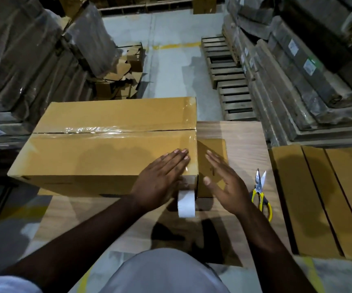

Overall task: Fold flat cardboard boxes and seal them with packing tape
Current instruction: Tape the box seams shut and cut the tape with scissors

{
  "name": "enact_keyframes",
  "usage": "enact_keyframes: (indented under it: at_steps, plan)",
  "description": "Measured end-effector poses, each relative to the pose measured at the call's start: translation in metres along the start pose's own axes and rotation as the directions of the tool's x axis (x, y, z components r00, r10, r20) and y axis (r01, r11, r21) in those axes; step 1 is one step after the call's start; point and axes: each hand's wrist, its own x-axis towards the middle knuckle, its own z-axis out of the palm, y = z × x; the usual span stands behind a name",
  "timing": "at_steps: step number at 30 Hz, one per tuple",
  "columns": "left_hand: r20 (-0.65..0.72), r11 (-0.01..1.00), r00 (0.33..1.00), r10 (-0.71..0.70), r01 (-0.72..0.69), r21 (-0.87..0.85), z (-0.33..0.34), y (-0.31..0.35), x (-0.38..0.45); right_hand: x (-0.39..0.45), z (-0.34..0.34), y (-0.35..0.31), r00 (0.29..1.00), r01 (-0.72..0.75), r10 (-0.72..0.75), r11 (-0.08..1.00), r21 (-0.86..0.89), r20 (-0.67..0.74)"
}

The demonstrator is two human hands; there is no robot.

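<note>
A: Head view, left to right: the box [107, 144] sits on the table [244, 140], flaps down, clear tape already along its middle seam. The left hand [160, 178] lies flat on the box's right end, fingers straight, pressing the tape [188, 157] that runs along that edge.

B: And the roll?

A: The roll [186, 203] hangs off the near right corner, just under that hand's wrist side, seemingly uncut. To do this well I'd smooth outward toward the edge, firmly, so no bubbles or lifted corners stay.

B: The other hand?

A: The right hand [225, 182] hovers just beside the box's right end, palm open, fingers relaxed, grasping nothing. It looks ready to press the tape down the side.

B: Cutting?

A: The scissors [260, 193] lie on the table, just right of that hand. Flat boxes [318, 197] are stacked furthest right.
</note>
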Motion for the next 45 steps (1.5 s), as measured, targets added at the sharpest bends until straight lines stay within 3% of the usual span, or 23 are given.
enact_keyframes:
  at_steps: [1, 3, 5, 7, 8, 10, 12, 16, 22, 25, 27, 30, 34, 39, 45]
  plan:
    - [-0.077, 0.998, 0.997, -0.008, 0.003, -0.056, 0.002, 0.003, -0.008, -0.012, 0.000, 0.014, 0.977, -0.157, 0.160, 0.987, 0.033, -0.144]
    - [-0.215, 0.985, 0.975, -0.061, 0.025, -0.168, 0.011, 0.012, -0.027, -0.039, -0.002, 0.050, 0.799, -0.469, 0.439, 0.882, 0.030, -0.410]
    - [-0.287, 0.972, 0.945, -0.157, 0.097, -0.215, 0.022, 0.026, -0.047, -0.071, -0.005, 0.091, 0.666, -0.690, 0.561, 0.714, -0.120, -0.492]
    - [-0.246, 0.926, 0.924, -0.292, 0.208, -0.316, 0.034, 0.037, -0.058, -0.097, 0.000, 0.125, 0.569, -0.817, 0.679, 0.529, -0.229, -0.464]
    - [-0.170, 0.854, 0.902, -0.397, 0.294, -0.430, 0.038, 0.041, -0.058, -0.107, 0.004, 0.138, 0.563, -0.826, 0.696, 0.473, -0.307, -0.446]
    - [0.030, 0.590, 0.787, -0.616, 0.487, -0.645, 0.041, 0.049, -0.051, -0.114, 0.011, 0.149, 0.609, -0.782, 0.681, 0.431, -0.450, -0.406]
    - [0.156, 0.380, 0.680, -0.716, 0.568, -0.730, 0.043, 0.052, -0.045, -0.118, 0.016, 0.150, 0.625, -0.779, 0.620, 0.455, -0.431, -0.474]
    - [0.226, 0.261, 0.619, -0.752, 0.595, -0.760, 0.045, 0.059, -0.036, -0.137, 0.014, 0.144, 0.644, -0.761, 0.519, 0.505, -0.406, -0.562]
    - [0.236, 0.255, 0.587, -0.775, 0.631, -0.733, 0.058, 0.058, -0.037, -0.134, 0.010, 0.145, 0.622, -0.774, 0.628, 0.408, -0.484, -0.467]
    - [0.321, 0.142, 0.532, -0.783, 0.656, -0.741, 0.063, 0.063, -0.034, -0.117, -0.004, 0.144, 0.500, -0.843, 0.808, 0.370, -0.391, -0.313]
    - [0.397, 0.022, 0.490, -0.776, 0.650, -0.760, 0.064, 0.065, -0.030, -0.111, -0.012, 0.138, 0.490, -0.865, 0.855, 0.453, -0.217, -0.171]
    - [0.484, -0.143, 0.457, -0.746, 0.600, -0.787, 0.066, 0.066, -0.026, -0.113, -0.014, 0.116, 0.552, -0.814, 0.833, 0.528, 0.241, 0.040]
    - [0.607, -0.355, 0.425, -0.671, 0.534, -0.767, 0.062, 0.068, -0.023, -0.122, -0.027, 0.081, 0.646, -0.744, 0.712, 0.507, 0.436, 0.274]
    - [0.655, -0.377, 0.473, -0.589, 0.556, -0.740, 0.059, 0.073, -0.019, -0.111, -0.065, 0.057, 0.733, -0.674, 0.560, 0.675, 0.300, 0.387]
    - [0.690, -0.413, 0.514, -0.510, 0.557, -0.721, 0.055, 0.066, -0.026, -0.074, -0.093, 0.042, 0.665, -0.654, 0.484, 0.745, 0.131, 0.568]
